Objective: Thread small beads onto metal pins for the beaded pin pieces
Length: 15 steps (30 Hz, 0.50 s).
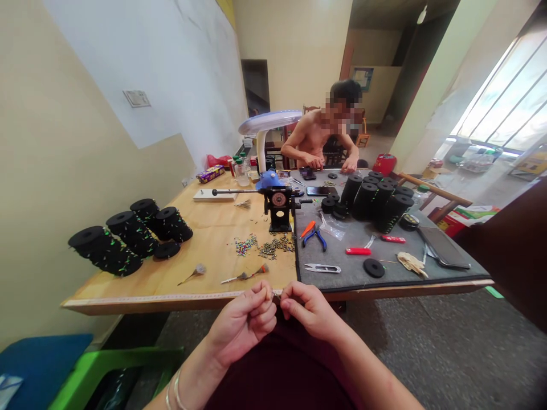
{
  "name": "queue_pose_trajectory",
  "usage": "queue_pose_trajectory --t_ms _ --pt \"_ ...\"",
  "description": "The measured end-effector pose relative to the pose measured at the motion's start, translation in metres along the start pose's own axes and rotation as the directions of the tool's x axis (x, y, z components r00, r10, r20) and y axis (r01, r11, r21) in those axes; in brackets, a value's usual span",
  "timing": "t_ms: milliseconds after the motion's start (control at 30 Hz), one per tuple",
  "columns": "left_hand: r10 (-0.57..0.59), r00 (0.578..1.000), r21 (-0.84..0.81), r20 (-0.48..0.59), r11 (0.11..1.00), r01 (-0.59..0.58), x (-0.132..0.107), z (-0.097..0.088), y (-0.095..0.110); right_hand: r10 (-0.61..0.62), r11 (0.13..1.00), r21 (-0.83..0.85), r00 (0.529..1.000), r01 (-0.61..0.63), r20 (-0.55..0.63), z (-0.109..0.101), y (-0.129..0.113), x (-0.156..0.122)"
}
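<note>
At lower centre, a tiny item (276, 295) is pinched between the left hand (248, 314) and right hand (314, 312); black rolls (133, 233) are stood at left on the worktop (209, 222).

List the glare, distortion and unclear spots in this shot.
Head view: glare washes out the window at right; head view: the leaning pillar suggests wide-lens distortion; head view: a dark shape at the right edge is unidentifiable; head view: the tiny item between left hand and right hand is too small to name.
</note>
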<state>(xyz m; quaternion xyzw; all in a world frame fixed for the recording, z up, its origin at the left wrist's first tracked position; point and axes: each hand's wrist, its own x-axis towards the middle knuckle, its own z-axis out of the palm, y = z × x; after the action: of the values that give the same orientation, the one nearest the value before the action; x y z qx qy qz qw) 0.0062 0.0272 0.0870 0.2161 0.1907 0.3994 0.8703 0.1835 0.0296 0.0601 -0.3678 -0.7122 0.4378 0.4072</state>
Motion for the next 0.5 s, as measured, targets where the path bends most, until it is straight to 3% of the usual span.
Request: queue_pose_trajectory --t_ms 200,500 --pt "0.024 1.0 -0.025 0.015 0.999 -0.023 0.003 0.001 -0.001 0.053 0.994 0.09 0.998 -0.055 0.022 -0.006 0.015 -0.006" --pt "0.015 0.999 -0.016 0.043 1.0 -0.015 0.007 0.005 0.0 0.08 0.997 -0.011 0.997 -0.08 0.001 -0.016 0.029 -0.019"
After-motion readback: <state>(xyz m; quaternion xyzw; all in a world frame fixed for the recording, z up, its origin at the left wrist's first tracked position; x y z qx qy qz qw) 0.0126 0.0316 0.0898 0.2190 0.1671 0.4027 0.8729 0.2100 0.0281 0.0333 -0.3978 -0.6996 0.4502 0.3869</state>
